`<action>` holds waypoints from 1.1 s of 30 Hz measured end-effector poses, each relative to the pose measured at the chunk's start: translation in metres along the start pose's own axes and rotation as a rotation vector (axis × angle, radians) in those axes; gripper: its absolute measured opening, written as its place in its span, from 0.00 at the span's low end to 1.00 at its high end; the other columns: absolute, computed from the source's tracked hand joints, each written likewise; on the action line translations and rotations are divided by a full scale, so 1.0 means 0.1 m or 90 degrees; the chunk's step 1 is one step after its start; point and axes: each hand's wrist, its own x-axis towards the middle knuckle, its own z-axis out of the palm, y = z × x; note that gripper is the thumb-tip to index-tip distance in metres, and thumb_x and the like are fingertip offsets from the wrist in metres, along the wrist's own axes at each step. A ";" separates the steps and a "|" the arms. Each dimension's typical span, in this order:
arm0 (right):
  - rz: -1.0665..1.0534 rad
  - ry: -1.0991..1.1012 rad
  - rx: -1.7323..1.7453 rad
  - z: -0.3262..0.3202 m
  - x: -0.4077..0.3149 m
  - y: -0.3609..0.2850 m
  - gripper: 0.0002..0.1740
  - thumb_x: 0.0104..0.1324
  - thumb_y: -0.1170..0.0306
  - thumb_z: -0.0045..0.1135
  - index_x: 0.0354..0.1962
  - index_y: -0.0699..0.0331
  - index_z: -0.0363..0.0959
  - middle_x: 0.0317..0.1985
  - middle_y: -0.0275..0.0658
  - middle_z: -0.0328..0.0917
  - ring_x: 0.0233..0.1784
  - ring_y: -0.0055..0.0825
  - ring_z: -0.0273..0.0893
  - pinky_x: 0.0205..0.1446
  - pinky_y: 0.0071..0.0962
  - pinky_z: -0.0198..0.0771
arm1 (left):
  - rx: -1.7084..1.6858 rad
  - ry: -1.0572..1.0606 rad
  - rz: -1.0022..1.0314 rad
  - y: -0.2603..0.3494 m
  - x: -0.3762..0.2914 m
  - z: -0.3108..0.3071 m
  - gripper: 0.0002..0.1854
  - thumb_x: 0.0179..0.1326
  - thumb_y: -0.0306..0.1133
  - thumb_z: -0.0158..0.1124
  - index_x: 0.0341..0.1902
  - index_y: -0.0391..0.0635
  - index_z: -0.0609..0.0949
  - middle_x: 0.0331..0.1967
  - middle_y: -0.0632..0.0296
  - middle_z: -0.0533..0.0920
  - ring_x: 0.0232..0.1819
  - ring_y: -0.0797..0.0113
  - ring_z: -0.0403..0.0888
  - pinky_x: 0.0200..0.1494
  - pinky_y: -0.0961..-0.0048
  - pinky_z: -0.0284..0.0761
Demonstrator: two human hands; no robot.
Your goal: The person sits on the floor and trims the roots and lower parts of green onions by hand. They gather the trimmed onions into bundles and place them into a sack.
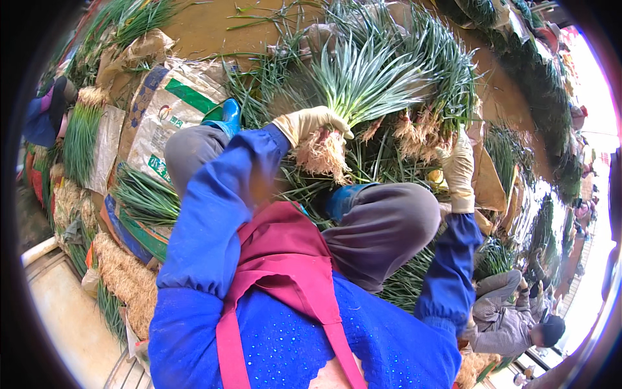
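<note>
My left hand (311, 125), in a cream glove, is closed round a bunch of green onions (347, 92) just above the bulbs. Their pale, bushy roots hang below the fist, and the leaves fan out upward to the right. My right hand (457, 163), gloved too, is at the right edge of a larger pile of green onions (437, 58), by the roots and leaves there. Its fingertips are partly hidden among the leaves, so what it grips cannot be told. Loose leaves lie between my knees.
Woven sacks (170, 112) lie at the left, with a small bunch of green onions (148, 194) on one. Root-end stacks (126, 277) stand lower left. A co-worker (505, 311) sits at the lower right; another person (43, 114) is at the far left. Wet brown ground (214, 29) lies beyond.
</note>
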 end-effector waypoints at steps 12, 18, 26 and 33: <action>-0.538 -0.306 0.273 -0.39 0.50 -1.51 0.30 0.48 0.74 0.58 0.53 0.62 0.69 0.44 0.42 0.76 0.51 0.39 0.75 0.59 0.38 0.67 | -0.135 -0.350 -0.217 0.57 -0.96 0.62 0.15 0.61 0.31 0.62 0.44 0.30 0.80 0.32 0.50 0.85 0.33 0.63 0.86 0.37 0.70 0.83; -0.494 -0.240 0.042 -0.33 0.28 -1.23 0.13 0.50 0.71 0.58 0.36 0.59 0.69 0.31 0.38 0.73 0.37 0.37 0.75 0.42 0.36 0.69 | 0.281 -0.172 0.133 0.35 -0.87 0.51 0.28 0.66 0.56 0.57 0.53 0.42 0.79 0.39 0.62 0.83 0.39 0.69 0.80 0.45 0.69 0.75; -0.369 -0.210 0.142 -0.10 0.31 -0.70 0.09 0.52 0.73 0.57 0.33 0.60 0.69 0.27 0.45 0.73 0.32 0.45 0.76 0.36 0.41 0.72 | 1.097 0.189 0.422 -0.05 -0.58 0.12 0.09 0.54 0.33 0.61 0.38 0.47 0.81 0.28 0.56 0.82 0.31 0.53 0.83 0.31 0.61 0.79; 0.184 -0.063 0.512 0.13 0.47 -0.23 0.30 0.57 0.78 0.61 0.59 0.67 0.67 0.43 0.36 0.82 0.40 0.24 0.78 0.49 0.24 0.72 | 0.712 0.165 0.339 -0.37 -0.43 -0.09 0.20 0.61 0.38 0.60 0.57 0.49 0.78 0.44 0.55 0.84 0.51 0.58 0.81 0.55 0.64 0.75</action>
